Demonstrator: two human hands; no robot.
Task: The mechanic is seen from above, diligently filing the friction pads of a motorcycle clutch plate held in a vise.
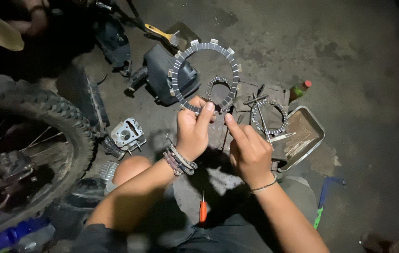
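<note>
My left hand [194, 127] grips the lower rim of a large grey clutch friction ring [179, 65] with tabs around its edge, held upright above the floor. My right hand [248, 147] is beside it, index finger stretched up to the ring's lower edge. Through the ring I see a smaller toothed ring [212, 83]. Another toothed ring [269, 117] lies on a cloth to the right with a T-handle tool [258, 99] across it.
A knobby motorcycle tyre [35, 117] fills the left. A metal cylinder part [127, 133] and a black housing [159, 70] lie on the concrete floor. A metal tray [308, 129], a small bottle [300, 89], an orange screwdriver [203, 211] and a yellow-handled tool [159, 32] surround me.
</note>
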